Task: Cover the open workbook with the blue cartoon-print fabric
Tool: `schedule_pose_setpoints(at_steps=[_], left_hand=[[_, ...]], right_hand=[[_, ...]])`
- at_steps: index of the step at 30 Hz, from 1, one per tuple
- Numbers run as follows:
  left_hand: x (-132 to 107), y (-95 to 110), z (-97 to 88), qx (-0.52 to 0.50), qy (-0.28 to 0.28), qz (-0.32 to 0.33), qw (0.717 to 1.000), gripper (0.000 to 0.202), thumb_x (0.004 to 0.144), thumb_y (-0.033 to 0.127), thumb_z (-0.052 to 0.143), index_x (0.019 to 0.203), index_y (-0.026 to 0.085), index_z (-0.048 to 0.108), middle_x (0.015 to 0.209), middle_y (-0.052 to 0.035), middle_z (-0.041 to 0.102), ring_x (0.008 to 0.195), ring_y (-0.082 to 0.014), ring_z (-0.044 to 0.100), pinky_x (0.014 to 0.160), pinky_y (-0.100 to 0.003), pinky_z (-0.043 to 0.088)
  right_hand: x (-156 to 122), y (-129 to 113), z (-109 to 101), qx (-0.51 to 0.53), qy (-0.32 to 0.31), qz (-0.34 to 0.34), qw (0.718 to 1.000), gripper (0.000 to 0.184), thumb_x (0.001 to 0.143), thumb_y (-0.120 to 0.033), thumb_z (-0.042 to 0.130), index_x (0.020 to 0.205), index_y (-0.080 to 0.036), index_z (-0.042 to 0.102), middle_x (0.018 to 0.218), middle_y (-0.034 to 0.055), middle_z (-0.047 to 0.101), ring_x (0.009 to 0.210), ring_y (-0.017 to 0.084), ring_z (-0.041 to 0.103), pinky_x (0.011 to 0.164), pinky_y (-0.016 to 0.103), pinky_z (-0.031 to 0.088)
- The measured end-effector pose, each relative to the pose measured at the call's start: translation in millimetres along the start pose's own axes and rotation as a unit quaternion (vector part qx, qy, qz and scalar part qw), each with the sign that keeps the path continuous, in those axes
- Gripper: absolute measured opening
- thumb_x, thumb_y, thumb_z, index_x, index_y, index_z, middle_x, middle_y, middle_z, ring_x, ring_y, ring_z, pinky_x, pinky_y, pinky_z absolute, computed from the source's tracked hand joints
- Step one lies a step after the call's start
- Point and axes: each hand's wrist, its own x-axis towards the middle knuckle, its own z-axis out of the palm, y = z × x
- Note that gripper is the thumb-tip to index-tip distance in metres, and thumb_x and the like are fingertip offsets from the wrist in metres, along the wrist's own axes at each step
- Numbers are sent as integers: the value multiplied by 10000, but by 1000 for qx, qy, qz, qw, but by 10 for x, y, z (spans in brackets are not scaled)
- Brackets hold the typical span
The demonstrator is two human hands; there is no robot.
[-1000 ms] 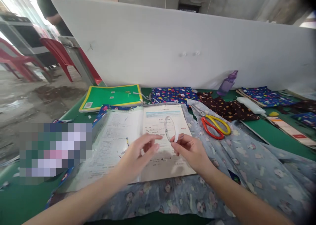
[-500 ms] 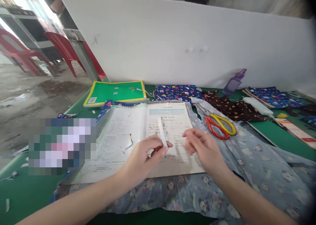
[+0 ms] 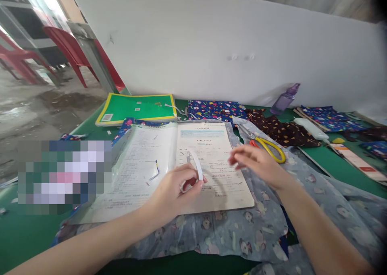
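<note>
My left hand (image 3: 181,186) is closed with thumb and fingers pinching a narrow, curled white strip (image 3: 198,167), which looks like tape or paper; its lower part is hidden in the palm. Beneath it lies an open book (image 3: 205,136) with printed pages, resting on grey-blue patterned fabric (image 3: 211,230). Over the book's right edge hovers my right hand (image 3: 256,162), fingers loosely apart and nothing visible in them. Just beyond it are scissors (image 3: 273,149) with one yellow and one red handle; the hand partly covers the red one.
A green book (image 3: 136,108) with a yellow border lies behind on the left. Along the white partition (image 3: 211,45) are folded blue patterned cloth (image 3: 216,110), brown cloth (image 3: 278,128) and a purple bottle (image 3: 285,100). Red chairs (image 3: 66,49) stand off to the left.
My right hand has moved right and slightly up, toward the scissors, and its fingers have spread out. The left hand still holds the white strip, whose curl has shifted. The view has tilted slightly.
</note>
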Motion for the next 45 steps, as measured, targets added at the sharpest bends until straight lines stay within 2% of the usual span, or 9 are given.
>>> schedule_pose_setpoints(at_steps=[3,4,6,8,10,17,22,34,45], left_hand=[[-7,-1,1,6,-6,-1,1000,231,882,257,425,673,183,487,832,-24,604,692,-122,537,611,-253,415],[-10,1,0,8,-7,2,1000,231,883,258,425,674,183,487,829,-24,602,696,-123,539,605,-250,413],[-17,5,-2,15,-9,10,1000,244,882,257,428,651,184,459,815,-25,597,727,-131,550,610,-249,417],[-20,8,-3,28,-10,20,999,260,880,255,427,629,185,430,792,-24,589,741,-138,555,633,-257,427],[-20,10,-4,44,-16,34,998,269,881,251,419,621,186,420,776,-24,583,727,-138,551,650,-268,434],[-9,-19,35,134,-35,82,987,254,894,231,407,647,179,435,719,7,545,642,-113,480,685,-292,394],[-7,-63,94,209,-78,107,969,145,827,174,464,682,171,478,726,12,545,660,-124,507,703,-320,370],[-31,-91,143,242,-106,106,959,237,907,173,361,741,159,530,763,-17,594,723,-160,536,698,-340,376],[-14,-170,134,240,-74,93,963,264,911,167,365,732,147,558,702,-20,569,631,-141,502,632,-308,389]], right_hand=[[-49,-56,58,35,-308,72,948,344,876,-482,442,987,-224,640,756,36,697,618,176,661,562,305,531],[-34,-26,53,-2,-277,88,957,334,870,-478,453,959,-218,642,739,38,693,603,181,655,564,316,529],[31,80,23,-134,16,80,988,305,870,-437,452,961,-195,614,785,70,686,677,212,654,645,376,525],[103,178,-3,-242,265,8,934,306,836,-382,504,1052,-178,576,1008,120,655,924,265,620,818,444,479],[136,197,21,-251,327,-53,909,285,829,-345,512,1058,-185,568,1067,112,632,1017,265,580,892,443,441],[-69,-231,550,-7,99,-103,990,282,886,-284,467,1159,-214,489,1008,58,639,834,159,628,776,326,512],[-176,-365,746,-30,42,-212,976,395,879,-228,487,1269,-231,429,1030,50,630,907,155,609,815,313,500],[-238,-390,959,-52,200,-285,936,331,788,-167,642,1088,-219,513,875,39,625,834,169,604,744,327,531],[-257,-410,1068,-30,160,-266,950,304,797,-83,553,1065,-220,515,991,52,631,967,183,592,831,356,522]])
